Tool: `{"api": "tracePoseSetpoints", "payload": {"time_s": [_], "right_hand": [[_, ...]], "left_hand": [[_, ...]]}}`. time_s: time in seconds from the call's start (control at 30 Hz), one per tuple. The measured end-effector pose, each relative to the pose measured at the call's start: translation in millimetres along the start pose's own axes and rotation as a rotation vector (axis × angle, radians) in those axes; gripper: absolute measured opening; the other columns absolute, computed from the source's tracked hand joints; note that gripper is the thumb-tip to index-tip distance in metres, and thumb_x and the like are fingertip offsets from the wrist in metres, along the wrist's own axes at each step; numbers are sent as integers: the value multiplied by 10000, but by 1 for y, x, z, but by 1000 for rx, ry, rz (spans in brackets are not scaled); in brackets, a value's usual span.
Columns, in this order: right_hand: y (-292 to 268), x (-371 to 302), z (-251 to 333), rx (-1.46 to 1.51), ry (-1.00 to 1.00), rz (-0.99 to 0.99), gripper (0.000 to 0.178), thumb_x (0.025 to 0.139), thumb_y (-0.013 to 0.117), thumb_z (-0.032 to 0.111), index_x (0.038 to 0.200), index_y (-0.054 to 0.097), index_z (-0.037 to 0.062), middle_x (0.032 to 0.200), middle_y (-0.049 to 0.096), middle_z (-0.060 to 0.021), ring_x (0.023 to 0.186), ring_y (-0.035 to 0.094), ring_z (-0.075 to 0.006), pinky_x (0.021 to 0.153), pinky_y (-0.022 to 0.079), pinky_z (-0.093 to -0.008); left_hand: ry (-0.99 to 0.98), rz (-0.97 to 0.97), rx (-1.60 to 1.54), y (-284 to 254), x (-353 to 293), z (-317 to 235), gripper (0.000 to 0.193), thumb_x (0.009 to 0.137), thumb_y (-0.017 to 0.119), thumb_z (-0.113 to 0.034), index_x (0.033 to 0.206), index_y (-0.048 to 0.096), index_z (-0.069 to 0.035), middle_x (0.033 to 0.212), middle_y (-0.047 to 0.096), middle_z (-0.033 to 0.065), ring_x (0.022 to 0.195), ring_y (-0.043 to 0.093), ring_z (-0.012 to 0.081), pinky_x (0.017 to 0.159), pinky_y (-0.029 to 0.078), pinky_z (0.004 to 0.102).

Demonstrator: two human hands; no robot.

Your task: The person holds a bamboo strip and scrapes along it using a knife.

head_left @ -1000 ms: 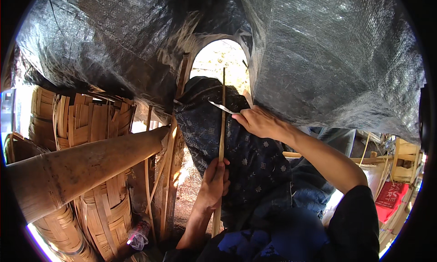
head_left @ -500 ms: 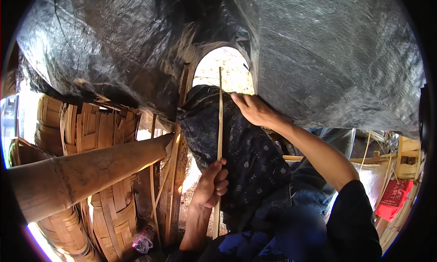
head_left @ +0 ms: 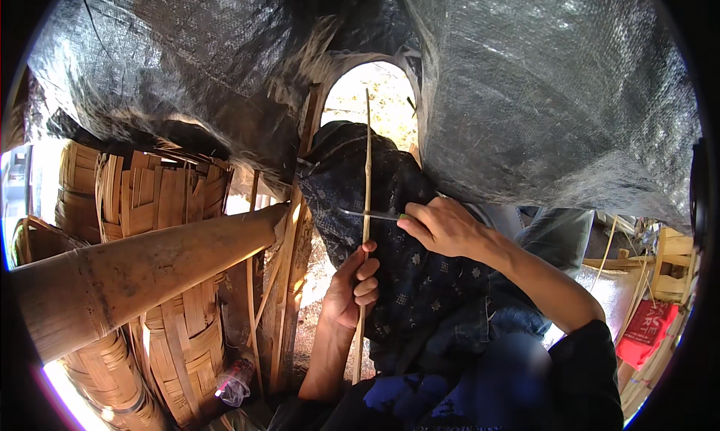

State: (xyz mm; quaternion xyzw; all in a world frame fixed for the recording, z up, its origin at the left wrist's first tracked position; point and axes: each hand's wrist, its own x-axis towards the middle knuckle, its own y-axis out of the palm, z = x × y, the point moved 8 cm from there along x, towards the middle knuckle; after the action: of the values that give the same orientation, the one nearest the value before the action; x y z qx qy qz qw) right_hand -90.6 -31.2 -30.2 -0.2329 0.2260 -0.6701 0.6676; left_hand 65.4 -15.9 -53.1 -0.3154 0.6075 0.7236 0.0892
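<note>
Shelter: Dark, glossy plastic sheeting (head_left: 555,94) hangs across the top of the head view, parted around a bright arched opening (head_left: 371,94) with sunlit ground beyond.
Left side: A thick bamboo pole (head_left: 142,285) slants in front of woven baskets (head_left: 161,206); a crumpled clear plastic wrapper (head_left: 234,386) lies low beside them.
Right side: A red bag (head_left: 645,333) sits near the edge, just below a pale wooden frame (head_left: 673,262).
Lap: A dark patterned cloth (head_left: 405,273) is spread over the seated person's leg.
Bamboo strip: The long, slender strip (head_left: 368,176) stands nearly upright down the middle, over the cloth, its tip against the bright opening and its lower end near the person's shirt.
Left hand: The hand (head_left: 352,285) has its fingers curled closed around the strip, below the blade.
Right hand: The hand (head_left: 448,227) is closed on a knife, its fingers bent and the handle mostly hidden.
Blade: The thin blade (head_left: 384,216), blurred, points left and crosses the strip just above the left hand; whether its edge bites cannot be told.
</note>
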Motion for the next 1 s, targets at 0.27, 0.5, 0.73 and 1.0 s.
{"api": "tracePoseSetpoints", "payload": {"time_s": [0.27,0.5,0.73,1.0], "right_hand": [[11,0,3,-40,-29,50,380,894,542,298,630,521,26,481,495,-180,461,531,-370,432,412,-431],[19,19,-14,-115,33,-23,333,889,555,293,686,515,32,549,498,-191,509,512,-353,497,409,-451],[7,51,-22,-109,32,-73,370,924,491,295,686,498,11,500,504,-183,484,523,-363,505,425,-439],[-9,-12,9,6,-51,-191,303,908,518,292,770,561,26,561,529,-148,521,518,-335,527,406,-441]], "left_hand": [[14,-36,58,-7,1,-1,127,976,373,-202,1019,467,-127,606,250,-68,407,161,14,330,121,161],[47,-166,222,-5,-1,3,111,967,400,-220,977,471,-135,594,227,-81,411,154,7,330,114,163],[8,-10,63,3,0,-3,95,973,372,-177,983,452,-126,602,233,-70,408,159,18,327,122,165],[19,-20,64,14,21,-16,115,985,334,-199,958,429,-139,617,281,-65,407,175,18,323,129,163]]}}
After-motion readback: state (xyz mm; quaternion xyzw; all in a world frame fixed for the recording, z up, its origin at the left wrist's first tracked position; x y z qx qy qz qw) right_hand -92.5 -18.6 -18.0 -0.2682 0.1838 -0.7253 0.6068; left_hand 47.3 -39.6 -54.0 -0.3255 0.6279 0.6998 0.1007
